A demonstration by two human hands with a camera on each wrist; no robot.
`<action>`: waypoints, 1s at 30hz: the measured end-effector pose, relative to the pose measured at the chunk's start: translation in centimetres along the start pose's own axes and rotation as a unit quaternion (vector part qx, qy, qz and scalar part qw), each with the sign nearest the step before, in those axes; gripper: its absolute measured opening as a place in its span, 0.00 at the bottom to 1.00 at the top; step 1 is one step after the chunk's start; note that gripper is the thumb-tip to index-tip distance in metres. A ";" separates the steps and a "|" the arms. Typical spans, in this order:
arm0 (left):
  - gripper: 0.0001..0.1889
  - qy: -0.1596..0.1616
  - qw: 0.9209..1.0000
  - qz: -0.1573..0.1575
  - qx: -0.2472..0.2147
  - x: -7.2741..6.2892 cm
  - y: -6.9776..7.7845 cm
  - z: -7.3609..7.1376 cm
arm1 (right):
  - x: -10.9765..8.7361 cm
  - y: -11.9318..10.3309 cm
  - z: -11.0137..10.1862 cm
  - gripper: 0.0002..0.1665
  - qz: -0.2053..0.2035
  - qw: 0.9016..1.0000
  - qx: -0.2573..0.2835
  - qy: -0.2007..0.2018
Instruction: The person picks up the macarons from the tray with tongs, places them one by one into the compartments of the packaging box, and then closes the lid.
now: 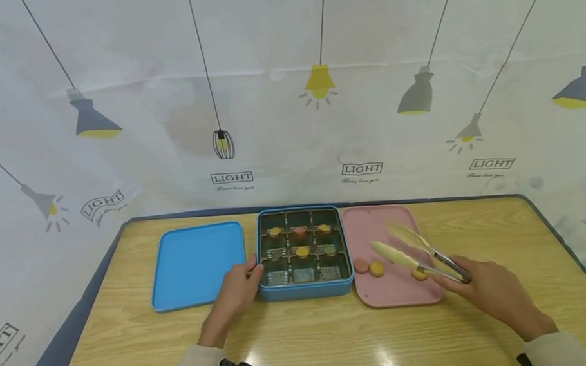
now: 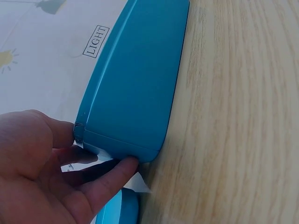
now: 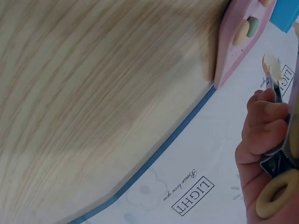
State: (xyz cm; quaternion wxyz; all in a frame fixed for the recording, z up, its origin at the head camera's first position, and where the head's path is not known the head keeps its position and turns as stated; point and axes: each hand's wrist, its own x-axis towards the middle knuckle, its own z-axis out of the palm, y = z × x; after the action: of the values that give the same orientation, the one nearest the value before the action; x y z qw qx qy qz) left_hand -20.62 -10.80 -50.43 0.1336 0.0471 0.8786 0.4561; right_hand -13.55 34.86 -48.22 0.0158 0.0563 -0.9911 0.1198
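Note:
My left hand [image 1: 240, 284] holds the left side of a blue box [image 1: 307, 290]; in the left wrist view, the thumb is at its rim and fingers press the side wall. Inside the box is a dark divided insert [image 1: 305, 276], with yellow, pink and green round macaron-like pieces along its far and middle rows. My right hand [image 1: 491, 289] grips metal tongs [image 1: 449, 265]. The tongs' pale tips are spread apart above a pink tray [image 1: 389, 297], with nothing between them. On the tray lie a pink piece [image 1: 361, 265], a yellow piece [image 1: 376, 269] and another yellow one partly behind the tongs.
A flat blue lid [image 1: 198, 262] lies left of the box. Box, lid and tray stand in a row near the far edge of the wooden table [image 1: 308, 337]. Behind the table hangs a white sheet [image 1: 281, 113] printed with lamps.

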 end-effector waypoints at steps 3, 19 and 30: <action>0.28 -0.001 1.000 -0.003 -0.002 0.0 0.0 0.0 | -0.6 0.6 -0.1 0.27 -0.031 0.999 -0.028 0.016; 0.28 -0.001 1.000 -0.008 -0.002 -0.1 0.1 0.0 | -1.0 1.3 -0.4 0.28 -0.045 0.994 -0.097 0.011; 0.28 0.001 1.000 -0.004 0.000 0.0 0.0 0.1 | -0.7 0.1 0.0 0.24 -0.075 0.993 -0.072 0.051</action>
State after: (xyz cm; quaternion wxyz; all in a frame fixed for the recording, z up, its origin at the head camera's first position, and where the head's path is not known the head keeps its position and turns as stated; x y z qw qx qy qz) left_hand -20.65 -10.75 -50.47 0.1346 0.0428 0.8789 0.4557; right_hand -12.81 35.04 -48.23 0.0793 0.1234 -0.9880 0.0492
